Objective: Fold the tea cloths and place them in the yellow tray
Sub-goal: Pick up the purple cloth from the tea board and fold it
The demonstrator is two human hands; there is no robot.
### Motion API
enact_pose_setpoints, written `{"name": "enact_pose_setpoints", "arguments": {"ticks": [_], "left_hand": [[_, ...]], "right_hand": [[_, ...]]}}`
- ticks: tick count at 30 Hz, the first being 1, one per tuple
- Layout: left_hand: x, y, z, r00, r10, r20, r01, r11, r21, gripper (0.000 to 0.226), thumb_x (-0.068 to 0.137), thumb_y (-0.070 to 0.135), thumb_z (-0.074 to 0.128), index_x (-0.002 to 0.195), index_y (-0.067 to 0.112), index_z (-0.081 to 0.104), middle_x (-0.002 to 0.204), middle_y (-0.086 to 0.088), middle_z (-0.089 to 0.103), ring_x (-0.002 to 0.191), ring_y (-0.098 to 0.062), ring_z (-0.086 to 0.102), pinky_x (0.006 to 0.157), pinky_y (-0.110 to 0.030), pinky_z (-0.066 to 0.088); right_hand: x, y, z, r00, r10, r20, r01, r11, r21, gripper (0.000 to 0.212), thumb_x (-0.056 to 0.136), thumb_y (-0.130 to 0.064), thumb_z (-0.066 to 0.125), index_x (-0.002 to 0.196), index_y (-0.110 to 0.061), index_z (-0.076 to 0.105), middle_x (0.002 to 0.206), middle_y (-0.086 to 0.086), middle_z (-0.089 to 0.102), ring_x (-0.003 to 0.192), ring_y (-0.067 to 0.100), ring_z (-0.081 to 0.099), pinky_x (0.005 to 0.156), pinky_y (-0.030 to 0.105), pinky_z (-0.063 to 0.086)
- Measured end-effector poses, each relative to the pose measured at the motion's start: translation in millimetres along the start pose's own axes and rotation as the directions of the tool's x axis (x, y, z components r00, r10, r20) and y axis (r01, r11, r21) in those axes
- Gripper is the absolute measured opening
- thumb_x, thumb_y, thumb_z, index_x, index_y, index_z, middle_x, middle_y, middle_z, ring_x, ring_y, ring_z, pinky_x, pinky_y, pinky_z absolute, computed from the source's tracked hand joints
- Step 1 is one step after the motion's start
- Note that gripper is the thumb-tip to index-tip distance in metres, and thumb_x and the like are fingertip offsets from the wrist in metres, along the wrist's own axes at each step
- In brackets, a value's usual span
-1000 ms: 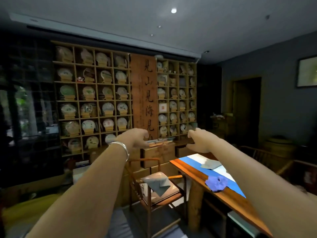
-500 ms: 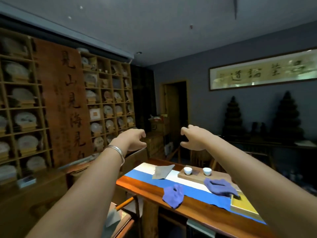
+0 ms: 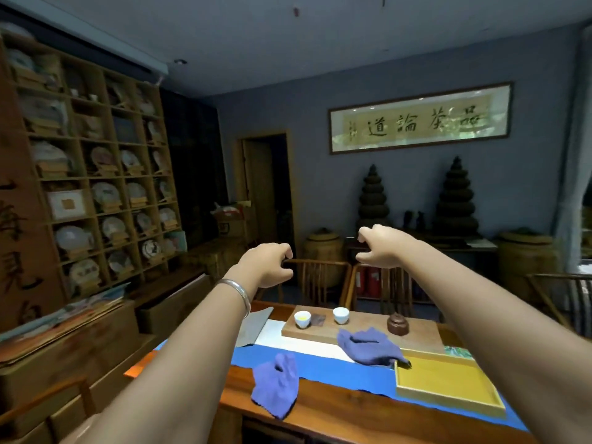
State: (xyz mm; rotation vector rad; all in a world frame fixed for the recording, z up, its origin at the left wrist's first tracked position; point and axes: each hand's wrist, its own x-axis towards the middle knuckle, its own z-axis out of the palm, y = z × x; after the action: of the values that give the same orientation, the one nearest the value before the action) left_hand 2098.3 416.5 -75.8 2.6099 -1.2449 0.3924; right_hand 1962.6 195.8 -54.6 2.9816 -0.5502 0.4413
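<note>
Two crumpled blue tea cloths lie on the wooden table (image 3: 336,411). One blue cloth (image 3: 276,384) hangs over the near edge; the other blue cloth (image 3: 368,346) lies against the left rim of the yellow tray (image 3: 448,398), which holds nothing. A grey cloth (image 3: 253,326) lies flat at the table's left end. My left hand (image 3: 267,267) and my right hand (image 3: 382,246) are stretched out in the air well above the table, fingers loosely curled, holding nothing.
A wooden tea board (image 3: 362,331) carries two white cups (image 3: 302,318) and a small brown teapot (image 3: 397,323). A blue and white runner (image 3: 320,360) covers the table. Chairs (image 3: 320,277) stand behind it, shelves (image 3: 96,187) on the left.
The view has swung right and down, from the shelf wall to the table. The table, cloths and tray now sit lower centre. Both hands stay raised and hold nothing.
</note>
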Motion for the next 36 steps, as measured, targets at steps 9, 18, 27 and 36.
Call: {"name": "enact_pose_setpoints", "arguments": {"ticks": [9, 18, 27, 36], "left_hand": [[169, -32, 18, 0.998, 0.055, 0.037, -0.055, 0.998, -0.013, 0.044, 0.085, 0.034, 0.057, 0.127, 0.023, 0.052, 0.130, 0.001, 0.058, 0.117, -0.020, 0.055, 0.095, -0.035, 0.049], [287, -16, 65, 0.982, 0.182, 0.039, -0.180, 0.982, -0.066, 0.044, 0.088, 0.033, 0.058, 0.130, 0.019, 0.051, 0.132, -0.002, 0.057, 0.118, -0.022, 0.055, 0.096, -0.035, 0.049], [385, -26, 151, 0.951, 0.285, 0.121, -0.266, 0.952, -0.149, 0.046, 0.088, 0.036, 0.060, 0.130, 0.020, 0.051, 0.132, -0.003, 0.057, 0.119, -0.021, 0.054, 0.098, -0.039, 0.049], [501, -29, 241, 0.898, 0.396, 0.193, -0.330, 0.895, -0.299, 0.045, 0.085, 0.035, 0.060, 0.127, 0.019, 0.053, 0.130, -0.003, 0.060, 0.116, -0.021, 0.056, 0.093, -0.030, 0.044]], "right_hand": [[147, 52, 30, 0.999, 0.037, -0.036, -0.038, 0.999, -0.026, 0.048, 0.086, -0.045, 0.050, 0.125, -0.017, 0.046, 0.122, 0.010, 0.052, 0.109, 0.029, 0.053, 0.086, 0.037, 0.045], [225, 107, 72, 0.995, 0.104, 0.002, -0.104, 0.994, -0.022, 0.049, 0.086, -0.045, 0.051, 0.127, -0.018, 0.047, 0.123, 0.009, 0.052, 0.107, 0.027, 0.054, 0.083, 0.036, 0.047], [275, 162, 131, 0.972, 0.223, 0.078, -0.220, 0.974, -0.046, 0.054, 0.088, -0.044, 0.051, 0.132, -0.015, 0.043, 0.127, 0.011, 0.052, 0.112, 0.029, 0.054, 0.088, 0.038, 0.046], [337, 205, 201, 0.930, 0.324, 0.171, -0.323, 0.946, -0.035, 0.049, 0.089, -0.045, 0.050, 0.126, -0.014, 0.044, 0.123, 0.013, 0.053, 0.108, 0.030, 0.054, 0.091, 0.038, 0.045]]}}
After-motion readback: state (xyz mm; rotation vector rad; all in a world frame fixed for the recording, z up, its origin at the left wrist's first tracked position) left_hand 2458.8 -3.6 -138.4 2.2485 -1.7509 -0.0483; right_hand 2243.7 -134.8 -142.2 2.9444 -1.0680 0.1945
